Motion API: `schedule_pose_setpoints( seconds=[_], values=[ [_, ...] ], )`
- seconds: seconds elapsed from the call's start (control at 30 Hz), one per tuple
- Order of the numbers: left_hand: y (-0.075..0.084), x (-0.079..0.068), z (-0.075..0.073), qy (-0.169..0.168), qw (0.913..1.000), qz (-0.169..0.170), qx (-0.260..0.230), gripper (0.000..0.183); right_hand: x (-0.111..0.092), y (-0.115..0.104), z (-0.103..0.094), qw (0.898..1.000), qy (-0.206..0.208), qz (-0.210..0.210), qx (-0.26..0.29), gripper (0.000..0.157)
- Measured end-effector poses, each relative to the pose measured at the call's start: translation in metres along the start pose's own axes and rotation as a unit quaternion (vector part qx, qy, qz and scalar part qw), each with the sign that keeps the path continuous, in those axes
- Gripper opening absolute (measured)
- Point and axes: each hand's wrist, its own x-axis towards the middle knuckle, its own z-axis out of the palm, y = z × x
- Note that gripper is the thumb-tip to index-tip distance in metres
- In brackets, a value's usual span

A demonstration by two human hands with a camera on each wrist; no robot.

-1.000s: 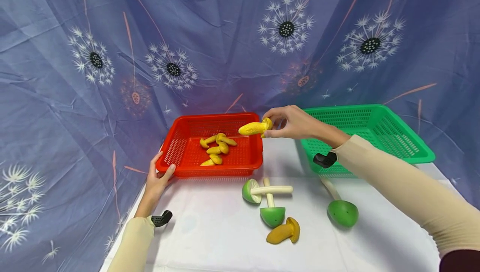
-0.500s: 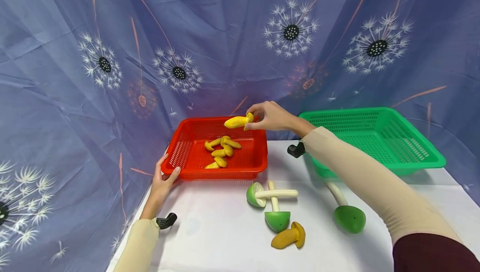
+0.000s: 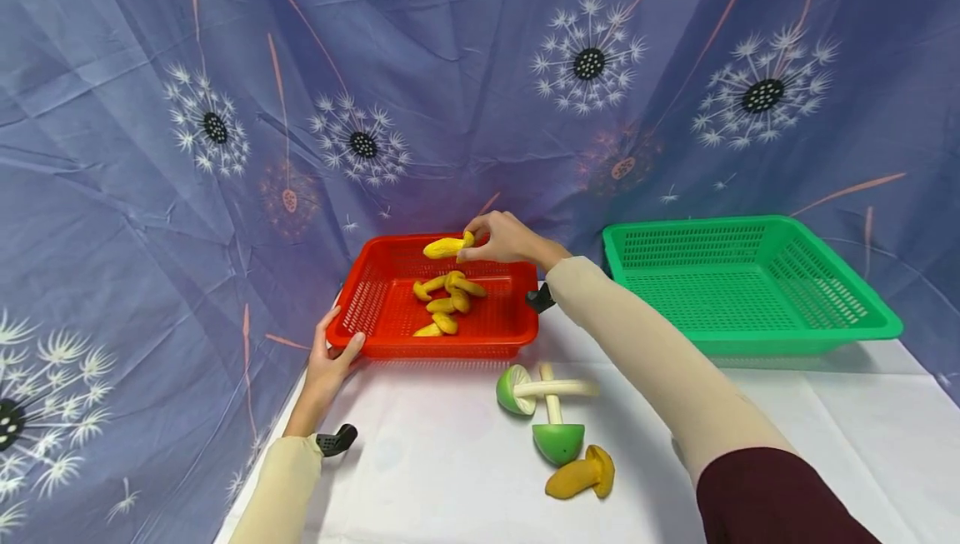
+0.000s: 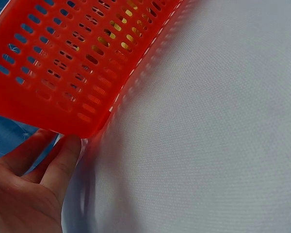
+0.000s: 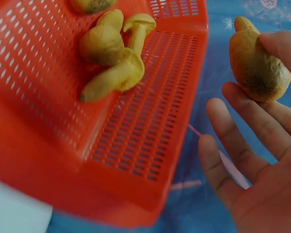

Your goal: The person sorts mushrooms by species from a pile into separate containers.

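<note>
A yellow toy mushroom (image 3: 444, 247) is pinched by its cap between the thumb and fingertips of my right hand (image 3: 504, 237), over the back of the red basket (image 3: 435, 348). The same mushroom (image 5: 257, 68) shows cap-on in the right wrist view. Several more yellow mushrooms (image 3: 442, 304) lie in a cluster on the basket's floor. At the basket's front left corner, my left hand (image 3: 327, 369) holds it, thumb on the front rim and fingers along the left side. In the left wrist view, fingertips (image 4: 70, 145) touch the basket's lower corner.
A green basket (image 3: 750, 334) stands to the right. Before the baskets, two green-capped mushrooms (image 3: 558, 441) with white stems lie crossed on the white cloth (image 3: 420, 444), beside a loose yellow-brown mushroom (image 3: 581, 475). A blue dandelion-print curtain (image 3: 465, 111) hangs close behind.
My right hand has carried the yellow mushroom leftward, from the red basket's right rim to above its inside. My left hand stays at the corner. The right sleeve now covers most of the rightmost green-capped mushroom.
</note>
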Motion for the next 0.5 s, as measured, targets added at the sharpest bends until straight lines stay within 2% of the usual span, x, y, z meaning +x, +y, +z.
schedule_pose_setpoints(
  seconds=[0.2, 0.43, 0.5],
  values=[
    [-0.001, 0.001, 0.0, 0.002, 1.0, -0.004, -0.001, 0.079, 0.016, -0.002, 0.021, 0.999, -0.024, 0.026, 0.006, 0.05],
    [-0.002, 0.002, -0.001, 0.009, 1.0, 0.003, -0.001, 0.078, 0.023, -0.003, 0.038, 0.999, -0.03, 0.023, 0.003, 0.047],
    [-0.003, 0.003, -0.002, 0.008, 1.0, 0.003, -0.004, 0.078, 0.024, -0.003, 0.042, 0.999, -0.036, 0.027, 0.008, 0.054]
  ],
)
